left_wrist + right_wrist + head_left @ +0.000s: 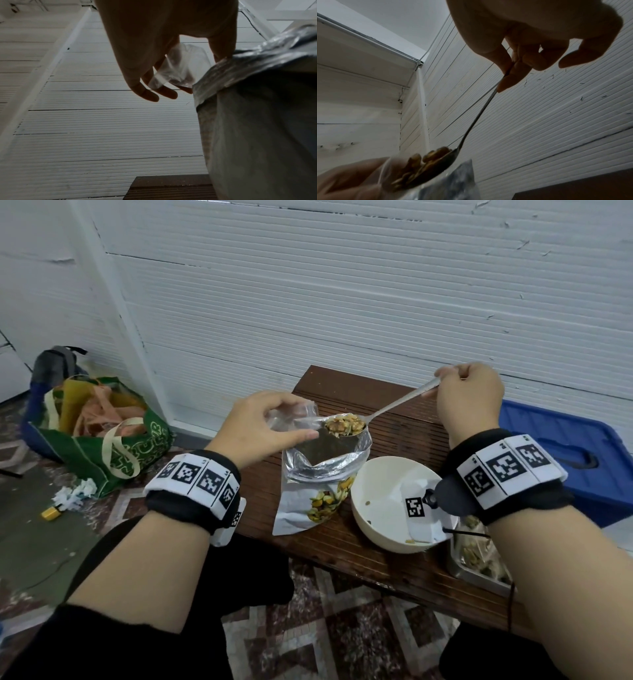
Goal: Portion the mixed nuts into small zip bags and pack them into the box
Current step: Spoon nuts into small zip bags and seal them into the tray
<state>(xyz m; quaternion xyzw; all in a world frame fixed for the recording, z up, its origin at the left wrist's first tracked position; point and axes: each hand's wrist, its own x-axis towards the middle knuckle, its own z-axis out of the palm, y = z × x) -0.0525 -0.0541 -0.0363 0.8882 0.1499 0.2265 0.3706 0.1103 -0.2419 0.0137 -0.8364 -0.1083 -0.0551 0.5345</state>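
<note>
spoon (394,404) shiny metal | zip bag (291,416) clear plastic | table (394,556) ribbed wood | bowl (368,505) matt

Green tote bag (102,436), grey backpack (56,364), crumpled paper (77,493) on floor left.

Wall (342,285): white, ribbed panels, scuffed.
Floor (325,628): patterned tiles.
Table (394,563): dark slatted wood, against the wall.

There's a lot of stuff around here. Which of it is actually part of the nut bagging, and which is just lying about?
Part of the job:
- zip bag, held by the left hand
- spoon heaped with nuts, pinched by the right hand
- foil nut pouch
- bowl
- metal tray

Just lying about:
- green tote
- backpack
- blue bin
- crumpled paper
</note>
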